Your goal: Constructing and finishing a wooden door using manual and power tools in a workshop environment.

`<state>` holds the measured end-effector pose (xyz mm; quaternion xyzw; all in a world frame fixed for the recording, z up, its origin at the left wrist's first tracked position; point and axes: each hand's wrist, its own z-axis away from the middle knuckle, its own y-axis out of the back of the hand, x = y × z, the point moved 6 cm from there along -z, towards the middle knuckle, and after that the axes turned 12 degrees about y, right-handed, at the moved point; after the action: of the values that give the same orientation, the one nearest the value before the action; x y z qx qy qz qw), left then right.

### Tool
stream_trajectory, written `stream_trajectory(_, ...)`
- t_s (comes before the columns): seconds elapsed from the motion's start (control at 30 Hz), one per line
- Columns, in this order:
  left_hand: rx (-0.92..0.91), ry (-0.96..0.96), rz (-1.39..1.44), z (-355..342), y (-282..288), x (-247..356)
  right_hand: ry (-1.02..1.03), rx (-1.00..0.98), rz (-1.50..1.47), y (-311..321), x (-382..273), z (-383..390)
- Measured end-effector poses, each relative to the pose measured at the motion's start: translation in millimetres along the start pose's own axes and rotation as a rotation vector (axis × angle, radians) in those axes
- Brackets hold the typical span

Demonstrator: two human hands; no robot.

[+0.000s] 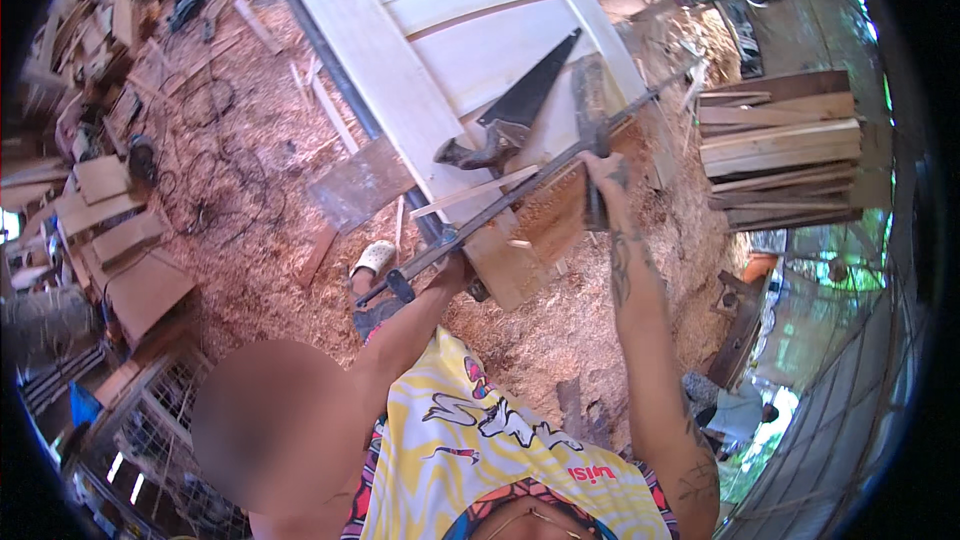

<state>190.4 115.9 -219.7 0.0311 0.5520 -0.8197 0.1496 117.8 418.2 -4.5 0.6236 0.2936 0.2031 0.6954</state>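
Note:
A long dark metal bar clamp (530, 187) lies slantwise across the near end of a pale wooden panelled door (440, 75). My right hand (606, 172) is closed around the bar toward its far right part, beside an upright worn wooden block (589, 100). My left hand (457, 265) is closed at the bar's lower left part, near the door's left edge; its fingers are partly hidden. A handsaw (532, 83) rests on the door, its dark blade pointing up and right. Between saw and bar lies a thin wooden strip (475, 191).
Wood shavings (260, 120) cover the floor around the door. A flat board (360, 183) juts out at the door's left. Stacked planks (780, 150) stand at the right, cut boards (135, 270) at the left. Another person (735, 412) is at the lower right. A pale clog (375, 257) shows near my left forearm.

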Motion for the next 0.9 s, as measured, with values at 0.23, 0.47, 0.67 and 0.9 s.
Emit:
stream_trajectory(0.23,0.088,-0.053,0.057,27.8,38.4,22.0,0.706,0.521,0.010,-34.4,-139.8,33.2)
stream_trajectory(0.47,0.112,0.127,-0.070,14.3,11.2,8.2,-0.080,-0.201,-0.178,-115.7,-160.9,14.9)
stream_trajectory(0.67,0.233,0.208,-0.155,46.8,36.1,16.5,-0.177,-0.333,-0.267,-131.1,-172.1,37.4)
stream_trajectory(0.9,0.312,0.322,-0.301,75.5,43.5,20.3,-0.205,-0.020,-0.624,-105.1,-164.2,57.8)
